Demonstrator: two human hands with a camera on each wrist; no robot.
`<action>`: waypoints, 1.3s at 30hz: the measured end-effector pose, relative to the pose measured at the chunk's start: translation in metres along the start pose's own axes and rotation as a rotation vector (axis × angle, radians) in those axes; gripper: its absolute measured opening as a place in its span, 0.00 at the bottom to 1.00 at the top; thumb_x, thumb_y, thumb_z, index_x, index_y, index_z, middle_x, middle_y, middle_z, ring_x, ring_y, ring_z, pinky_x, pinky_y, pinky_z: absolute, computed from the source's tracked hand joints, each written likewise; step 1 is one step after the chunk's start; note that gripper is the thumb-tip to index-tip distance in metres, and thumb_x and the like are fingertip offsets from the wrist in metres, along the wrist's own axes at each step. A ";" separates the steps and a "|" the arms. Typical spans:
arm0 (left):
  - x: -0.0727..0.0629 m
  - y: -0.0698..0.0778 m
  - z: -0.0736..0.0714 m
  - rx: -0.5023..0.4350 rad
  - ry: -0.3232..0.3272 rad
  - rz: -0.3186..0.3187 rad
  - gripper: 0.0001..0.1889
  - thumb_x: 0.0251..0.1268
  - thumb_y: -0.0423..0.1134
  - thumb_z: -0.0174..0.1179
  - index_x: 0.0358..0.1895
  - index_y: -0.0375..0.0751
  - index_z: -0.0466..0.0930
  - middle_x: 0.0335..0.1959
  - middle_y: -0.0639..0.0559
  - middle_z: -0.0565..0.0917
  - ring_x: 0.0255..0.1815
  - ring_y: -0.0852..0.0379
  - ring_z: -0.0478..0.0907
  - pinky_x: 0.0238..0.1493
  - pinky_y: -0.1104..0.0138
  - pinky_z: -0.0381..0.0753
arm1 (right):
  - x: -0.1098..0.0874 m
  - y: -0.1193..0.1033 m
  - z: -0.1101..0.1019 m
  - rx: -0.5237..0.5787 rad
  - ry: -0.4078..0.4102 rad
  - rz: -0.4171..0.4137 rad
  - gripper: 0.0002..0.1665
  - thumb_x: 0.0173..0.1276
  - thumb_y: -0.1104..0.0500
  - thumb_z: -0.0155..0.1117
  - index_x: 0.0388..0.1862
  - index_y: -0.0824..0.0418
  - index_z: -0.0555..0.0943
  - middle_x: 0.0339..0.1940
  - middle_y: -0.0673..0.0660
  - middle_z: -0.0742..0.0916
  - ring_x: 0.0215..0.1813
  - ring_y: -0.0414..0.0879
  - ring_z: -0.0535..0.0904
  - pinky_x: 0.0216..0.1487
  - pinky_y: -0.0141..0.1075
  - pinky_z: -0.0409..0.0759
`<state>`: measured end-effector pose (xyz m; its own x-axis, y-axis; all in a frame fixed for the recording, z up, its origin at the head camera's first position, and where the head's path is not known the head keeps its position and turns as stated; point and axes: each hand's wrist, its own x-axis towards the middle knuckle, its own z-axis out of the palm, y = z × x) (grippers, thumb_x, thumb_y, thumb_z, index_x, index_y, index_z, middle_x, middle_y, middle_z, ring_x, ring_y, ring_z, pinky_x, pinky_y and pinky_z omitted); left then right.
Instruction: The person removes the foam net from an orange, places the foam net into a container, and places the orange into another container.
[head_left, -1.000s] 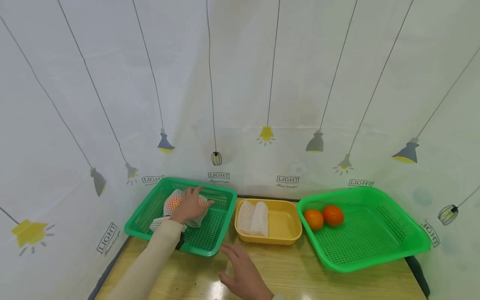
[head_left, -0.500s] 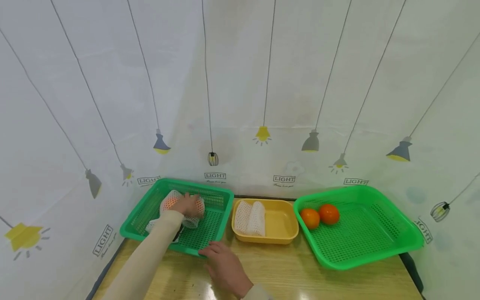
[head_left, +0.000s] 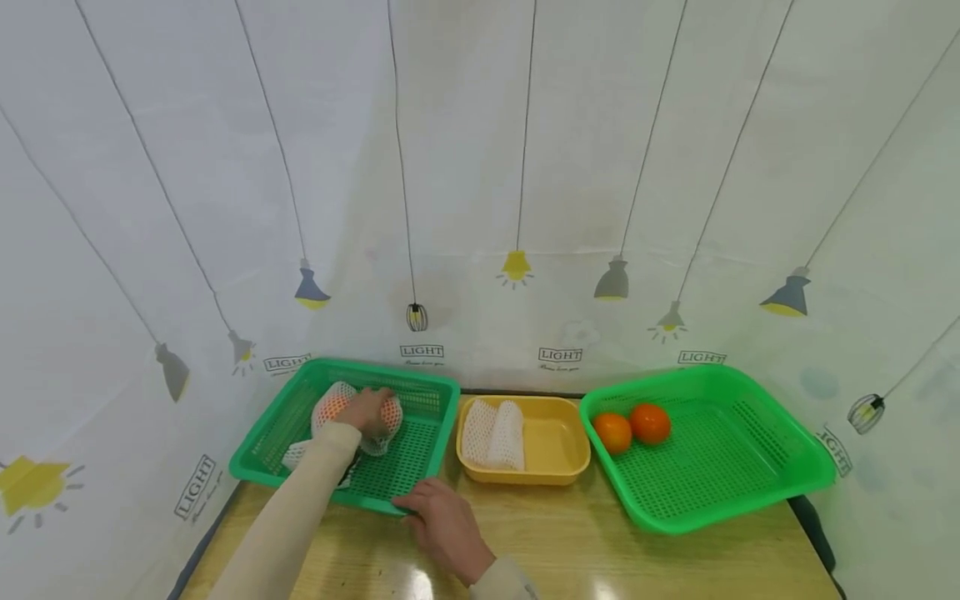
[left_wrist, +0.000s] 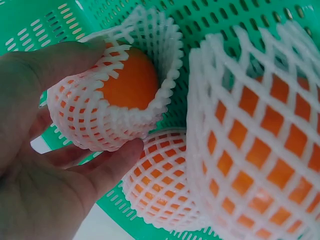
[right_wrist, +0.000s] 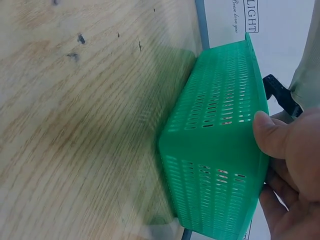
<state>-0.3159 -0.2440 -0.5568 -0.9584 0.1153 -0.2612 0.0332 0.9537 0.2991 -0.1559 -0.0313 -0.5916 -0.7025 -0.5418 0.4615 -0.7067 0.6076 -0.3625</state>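
In the left wrist view my left hand (left_wrist: 55,150) grips an orange in a white foam net (left_wrist: 132,85), thumb on top and fingers beneath. Part of the orange's bare skin shows through the net's mouth. Two more netted oranges sit beside it, one close to the camera (left_wrist: 270,150) and one lower (left_wrist: 160,185). All lie in the dark green basket (head_left: 442,442) at the left of the head view. My right hand (head_left: 446,525) pinches that basket's near right corner, the thumb outside the rim (right_wrist: 265,145) in the right wrist view.
Mid-table, a yellow tray (head_left: 558,442) holds white foam nets (head_left: 507,437). Right of it stands a bright green basket (head_left: 720,467) with two bare oranges (head_left: 649,423) at its left end. A printed cloth (head_left: 480,167) hangs behind the wooden table (head_left: 555,533).
My right hand has moved left from beside the dark green basket and taken hold of its corner. My left hand has come down onto a netted orange. The head view has shifted slightly.
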 end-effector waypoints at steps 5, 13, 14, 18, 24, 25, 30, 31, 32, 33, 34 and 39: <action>-0.001 -0.002 -0.003 -0.036 0.039 0.019 0.35 0.57 0.35 0.74 0.71 0.41 0.73 0.68 0.30 0.74 0.65 0.31 0.74 0.53 0.44 0.83 | 0.002 -0.001 0.001 0.046 -0.025 0.058 0.17 0.64 0.60 0.75 0.51 0.46 0.90 0.38 0.40 0.89 0.47 0.33 0.82 0.47 0.23 0.81; -0.006 -0.001 -0.001 -0.056 0.071 0.006 0.35 0.57 0.41 0.75 0.70 0.44 0.74 0.72 0.28 0.68 0.69 0.26 0.68 0.52 0.39 0.81 | 0.002 -0.002 0.003 0.059 -0.023 0.085 0.16 0.63 0.58 0.76 0.50 0.44 0.91 0.38 0.39 0.89 0.47 0.33 0.82 0.46 0.23 0.81; -0.007 0.001 -0.001 -0.064 0.079 0.008 0.35 0.57 0.41 0.75 0.69 0.44 0.74 0.72 0.27 0.68 0.69 0.26 0.68 0.53 0.38 0.81 | 0.002 -0.002 0.003 0.061 -0.022 0.087 0.16 0.63 0.58 0.76 0.50 0.44 0.91 0.38 0.39 0.89 0.47 0.33 0.81 0.46 0.23 0.81; -0.012 0.007 -0.005 -0.101 0.113 0.022 0.35 0.58 0.43 0.74 0.69 0.43 0.74 0.69 0.28 0.70 0.68 0.27 0.69 0.56 0.37 0.79 | 0.002 -0.002 0.002 0.070 -0.023 0.094 0.16 0.62 0.58 0.76 0.49 0.45 0.91 0.37 0.39 0.89 0.46 0.32 0.81 0.45 0.23 0.81; -0.025 0.013 -0.016 -0.174 0.169 0.057 0.36 0.59 0.44 0.73 0.71 0.42 0.71 0.69 0.30 0.70 0.67 0.30 0.71 0.57 0.37 0.79 | 0.001 -0.002 0.002 0.069 -0.009 0.084 0.16 0.62 0.58 0.76 0.48 0.45 0.91 0.37 0.39 0.89 0.46 0.32 0.81 0.44 0.22 0.80; -0.027 0.014 -0.018 -0.194 0.180 0.059 0.37 0.59 0.44 0.74 0.72 0.43 0.71 0.69 0.30 0.70 0.66 0.30 0.71 0.56 0.38 0.79 | 0.001 -0.002 0.002 0.063 -0.001 0.079 0.16 0.61 0.58 0.77 0.48 0.45 0.91 0.36 0.39 0.89 0.46 0.32 0.81 0.44 0.22 0.80; -0.048 0.018 -0.029 -0.284 0.256 0.059 0.39 0.59 0.46 0.73 0.74 0.44 0.69 0.69 0.30 0.68 0.63 0.32 0.74 0.51 0.40 0.81 | 0.000 -0.004 0.002 0.043 0.025 0.056 0.16 0.60 0.58 0.78 0.48 0.46 0.91 0.37 0.39 0.89 0.46 0.33 0.82 0.45 0.23 0.80; -0.052 0.020 -0.032 -0.301 0.276 0.060 0.39 0.59 0.47 0.73 0.74 0.44 0.68 0.69 0.30 0.69 0.62 0.32 0.74 0.51 0.40 0.81 | 0.000 -0.005 0.001 0.045 0.024 0.058 0.16 0.60 0.58 0.78 0.48 0.46 0.91 0.37 0.39 0.89 0.46 0.33 0.82 0.45 0.23 0.80; -0.056 0.022 -0.034 -0.312 0.297 0.060 0.39 0.59 0.47 0.73 0.74 0.45 0.68 0.69 0.30 0.69 0.62 0.33 0.75 0.52 0.40 0.81 | 0.000 -0.005 0.001 0.049 0.021 0.061 0.16 0.60 0.58 0.78 0.48 0.46 0.91 0.37 0.39 0.89 0.47 0.34 0.82 0.45 0.23 0.80; -0.061 0.024 -0.036 -0.331 0.314 0.057 0.39 0.60 0.48 0.73 0.75 0.46 0.68 0.69 0.31 0.69 0.62 0.33 0.75 0.52 0.41 0.81 | 0.000 -0.005 0.002 0.051 0.021 0.060 0.16 0.60 0.58 0.78 0.48 0.46 0.91 0.37 0.39 0.89 0.47 0.34 0.82 0.46 0.23 0.80; -0.065 0.026 -0.037 -0.355 0.330 0.058 0.40 0.60 0.48 0.73 0.75 0.47 0.68 0.69 0.32 0.69 0.62 0.34 0.75 0.52 0.41 0.81 | 0.000 -0.005 0.002 0.054 0.016 0.063 0.16 0.61 0.58 0.77 0.49 0.46 0.91 0.38 0.40 0.89 0.47 0.34 0.82 0.46 0.24 0.81; -0.083 0.038 -0.035 -0.467 0.390 0.106 0.40 0.61 0.49 0.73 0.76 0.50 0.67 0.71 0.37 0.70 0.67 0.36 0.73 0.58 0.41 0.79 | -0.003 0.001 0.001 0.144 0.002 0.049 0.15 0.65 0.61 0.71 0.50 0.49 0.90 0.46 0.43 0.90 0.53 0.37 0.82 0.55 0.30 0.82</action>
<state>-0.2453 -0.2267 -0.4914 -0.9927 0.0092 0.1202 0.0912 0.7098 0.6985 -0.1545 -0.0294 -0.5942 -0.7365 -0.5120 0.4420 -0.6763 0.5440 -0.4967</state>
